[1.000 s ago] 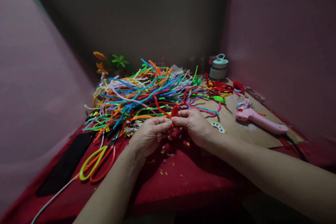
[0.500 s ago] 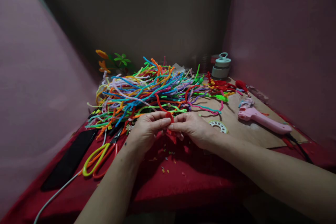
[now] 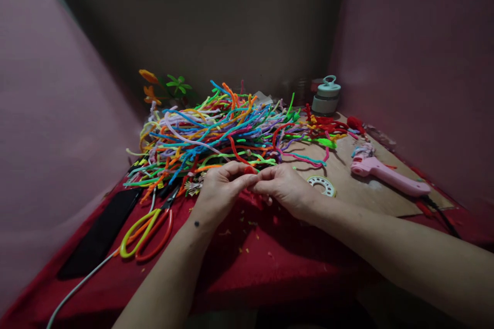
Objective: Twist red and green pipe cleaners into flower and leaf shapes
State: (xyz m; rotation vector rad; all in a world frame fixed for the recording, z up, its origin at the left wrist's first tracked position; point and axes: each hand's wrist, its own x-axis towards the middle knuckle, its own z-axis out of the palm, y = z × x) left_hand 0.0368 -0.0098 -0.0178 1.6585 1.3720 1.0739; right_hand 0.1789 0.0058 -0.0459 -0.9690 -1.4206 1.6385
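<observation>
Left hand (image 3: 219,191), right hand (image 3: 290,191) — pinching fuzzy red piece (image 3: 250,170).

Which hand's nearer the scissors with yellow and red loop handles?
Left. The left hand is to the right of the scissors; the right hand is beyond it, farther right.

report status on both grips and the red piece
Left grip pinching fuzzy red piece, mostly hidden. Right grip pinched alongside, contents hidden. Multicoloured fuzzy-stem pile beyond, not blocking.

Both hands (image 3: 221,190) (image 3: 287,191) meet, fingertips (image 3: 251,179) pinched, forearms (image 3: 386,240) angled inward.
</observation>
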